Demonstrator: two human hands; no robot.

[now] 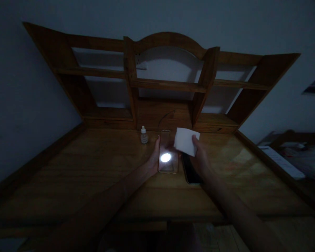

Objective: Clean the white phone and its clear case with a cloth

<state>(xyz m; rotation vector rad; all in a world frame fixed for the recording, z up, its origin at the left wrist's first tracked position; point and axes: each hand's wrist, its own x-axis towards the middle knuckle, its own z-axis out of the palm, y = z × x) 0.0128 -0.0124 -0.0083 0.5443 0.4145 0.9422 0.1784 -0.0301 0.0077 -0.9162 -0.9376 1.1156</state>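
In the dim head view, my left hand grips the left edge of a clear phone case. The case is see-through, and a bright round spot of light glares on it. My right hand pinches a white folded tissue or cloth by its right side, just right of the case's upper part. Below that hand a dark phone lies on the desk, partly covered by the hand and tissue. A small dropper bottle with a white cap stands upright left of the case.
The wooden desk has raised side edges and a shelf unit along its back. A thin dark cable shows at the back centre. Beyond the right edge lie white papers and dim clutter.
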